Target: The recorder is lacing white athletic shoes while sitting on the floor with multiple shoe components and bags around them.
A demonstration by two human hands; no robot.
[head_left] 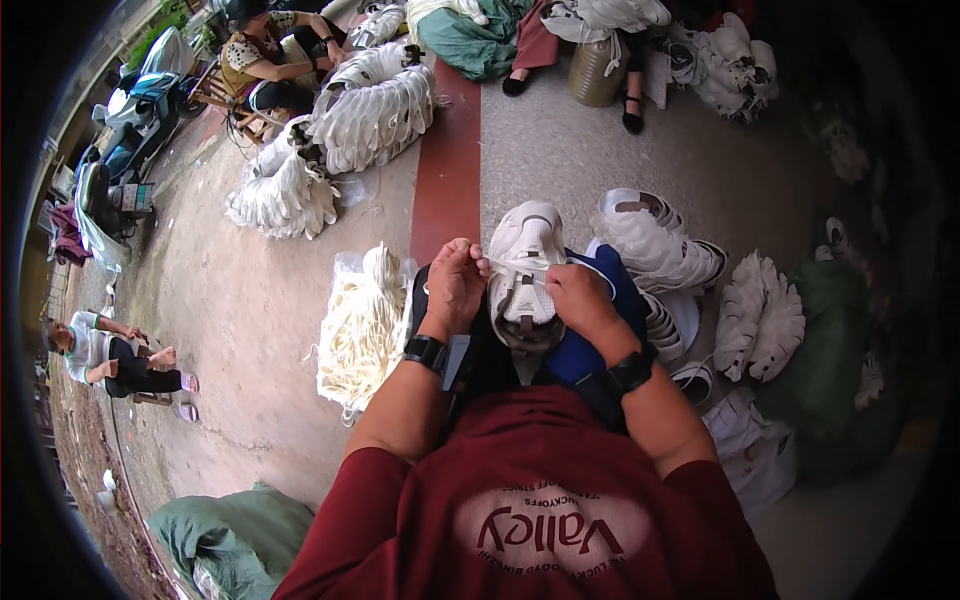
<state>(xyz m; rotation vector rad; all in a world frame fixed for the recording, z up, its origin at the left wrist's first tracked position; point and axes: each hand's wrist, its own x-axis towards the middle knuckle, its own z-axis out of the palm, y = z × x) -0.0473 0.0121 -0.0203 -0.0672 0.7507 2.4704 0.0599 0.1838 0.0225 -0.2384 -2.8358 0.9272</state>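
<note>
A white shoe upper point(530, 229) with dark trim rests at my lap, its rounded end away from me. My left hand point(456, 287) is closed at its left side, pinching a white shoelace point(515, 265). On the other side my right hand point(582, 299) is also closed on the lace, which runs across the upper between both hands. The fingertips of my right hand are partly hidden behind its knuckles. Left of my knee lies a heap of cream shoelaces point(361, 345) on clear plastic.
Stacked white uppers point(655, 245) stand to my right, with another bundle point(760, 315) beyond them. Large rows of uppers point(370, 115) lie ahead left near a seated person point(270, 60). Another person point(110, 355) sits at far left. Green sacks point(235, 535) flank me. Scooters point(130, 140) are parked far left.
</note>
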